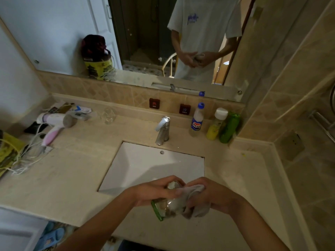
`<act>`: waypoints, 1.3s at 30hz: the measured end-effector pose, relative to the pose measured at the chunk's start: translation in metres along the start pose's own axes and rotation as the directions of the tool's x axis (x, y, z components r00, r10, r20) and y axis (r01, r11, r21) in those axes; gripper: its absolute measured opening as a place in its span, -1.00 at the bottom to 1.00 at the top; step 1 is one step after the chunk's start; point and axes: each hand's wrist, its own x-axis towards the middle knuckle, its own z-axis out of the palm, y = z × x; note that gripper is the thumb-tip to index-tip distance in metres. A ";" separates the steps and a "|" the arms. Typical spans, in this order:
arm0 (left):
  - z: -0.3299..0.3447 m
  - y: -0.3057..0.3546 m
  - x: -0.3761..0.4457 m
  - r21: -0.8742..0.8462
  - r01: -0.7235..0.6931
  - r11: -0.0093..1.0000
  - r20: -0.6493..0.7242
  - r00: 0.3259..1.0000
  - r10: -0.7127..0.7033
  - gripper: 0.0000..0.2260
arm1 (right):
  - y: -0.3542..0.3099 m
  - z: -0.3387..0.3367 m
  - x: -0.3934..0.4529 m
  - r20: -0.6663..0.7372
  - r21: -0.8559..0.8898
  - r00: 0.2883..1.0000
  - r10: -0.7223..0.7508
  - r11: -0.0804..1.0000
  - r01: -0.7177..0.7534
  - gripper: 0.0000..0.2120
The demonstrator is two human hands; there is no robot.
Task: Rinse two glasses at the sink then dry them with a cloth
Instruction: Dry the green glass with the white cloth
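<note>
My left hand (155, 191) grips a clear glass (165, 208) with a green-tinted base, tilted on its side over the counter's front edge, just in front of the white sink (145, 165). My right hand (213, 194) holds a grey cloth (194, 200) pushed into and around the glass's mouth. A second clear glass (109, 115) stands upright on the counter at the back left, near the tiled ledge. The chrome tap (163, 130) is behind the sink, and no water runs from it.
A pink-and-white hair dryer (54, 124) with its cord lies on the left counter beside boxes and a yellow bag (9, 153). Three bottles (215, 124) stand at the back right. A mirror (145, 42) above shows a person in a white shirt.
</note>
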 end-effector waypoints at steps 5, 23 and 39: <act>-0.014 0.000 -0.009 -0.256 -0.114 0.960 -0.211 0.976 0.060 -0.52 | -0.006 -0.005 -0.014 -0.493 -0.103 0.851 -0.182 0.983 0.150 -0.84; 0.048 0.007 0.035 -0.542 -0.508 0.669 -0.519 0.829 0.210 -0.39 | -0.002 0.048 0.049 -0.813 -0.003 0.542 -0.214 0.932 0.364 -0.58; 0.049 0.022 0.035 -0.541 -0.535 0.649 -0.569 0.801 0.186 -0.44 | 0.000 0.078 0.032 -0.738 -0.408 0.472 -0.481 0.877 0.255 -0.40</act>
